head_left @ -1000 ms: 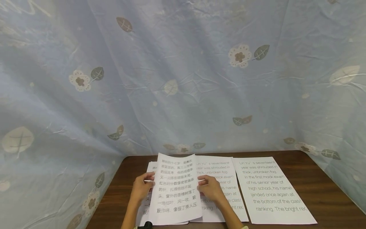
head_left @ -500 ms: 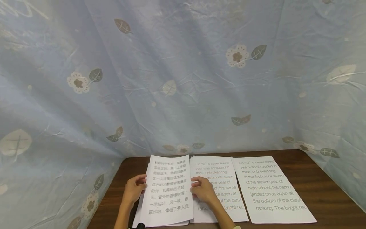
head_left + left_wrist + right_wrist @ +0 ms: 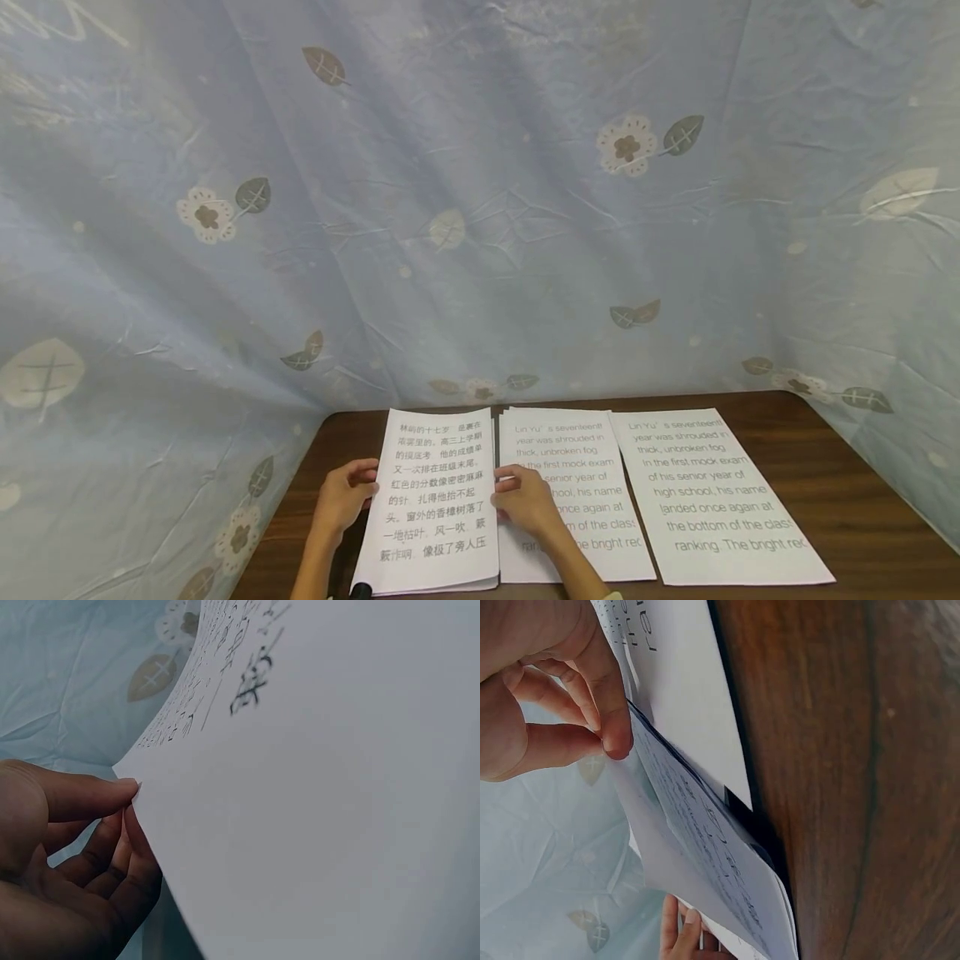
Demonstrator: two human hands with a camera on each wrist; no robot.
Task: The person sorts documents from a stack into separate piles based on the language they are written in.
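Observation:
A white sheet of paper [image 3: 435,500] printed with Chinese characters lies over a stack of similar sheets at the left of the table. My left hand [image 3: 341,497] pinches its left edge between thumb and fingers; the left wrist view shows the thumb tip on the paper's edge. My right hand [image 3: 525,500] pinches the opposite edge. In the right wrist view the held sheet [image 3: 675,862] is raised at this edge, with a printed page [image 3: 705,832] of the stack beneath it.
Right of the stack lies a pile of English-printed paper [image 3: 570,433], partly behind my right forearm. Another English-printed stack [image 3: 720,500] sits farther right. All rest on a dark brown wooden table [image 3: 892,550], with a patterned blue cloth [image 3: 480,317] hanging behind.
Both hands have moved left with the Chinese-printed sheet and lowered it over the left stack. More of the middle English pile shows now.

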